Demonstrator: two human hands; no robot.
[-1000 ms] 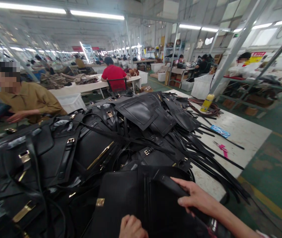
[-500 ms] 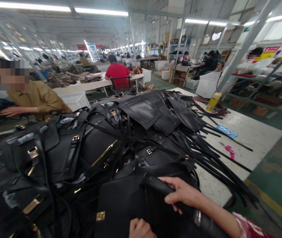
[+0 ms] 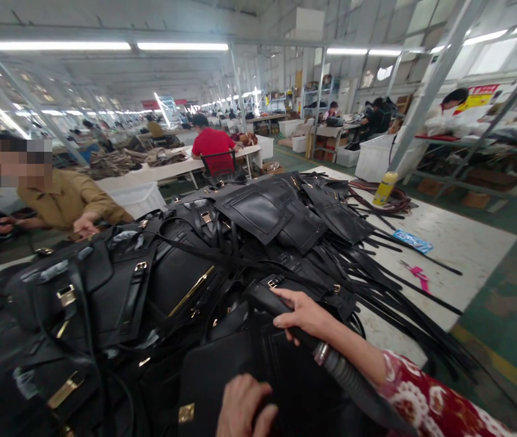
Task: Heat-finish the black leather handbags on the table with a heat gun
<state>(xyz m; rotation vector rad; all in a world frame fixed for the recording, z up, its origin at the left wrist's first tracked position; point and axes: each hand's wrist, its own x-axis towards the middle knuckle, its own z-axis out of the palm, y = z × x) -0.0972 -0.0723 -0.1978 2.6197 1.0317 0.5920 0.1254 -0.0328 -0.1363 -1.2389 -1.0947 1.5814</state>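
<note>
Nearest, the left hand [image 3: 244, 405] is over a black leather-like bag [image 3: 215, 364] with a square gold clasp [image 3: 186, 413], fingers loosely bent; whether it grips or merely rests on the bag I cannot tell. Just beyond and to its right, the right hand [image 3: 303, 312], below a red sleeve with white patterning [image 3: 426, 397], is wrapped around a smooth black tubular handle [image 3: 262, 297] joined to a ribbed dark hose [image 3: 347, 373]; the handle's tip points away over the bag's far edge. The bag lies at the near side of a heap of black bags with gold buckles [image 3: 140, 267] and loose straps. Farther right, pink-handled snippers [image 3: 420, 278], a blue-and-white packet [image 3: 413, 240] and a yellow bottle [image 3: 385, 189] occupy a pale worktable [image 3: 472, 243]. Beyond, a person in a mustard shirt [image 3: 65, 197] and another in red [image 3: 214, 145] sit under tube lights
</note>
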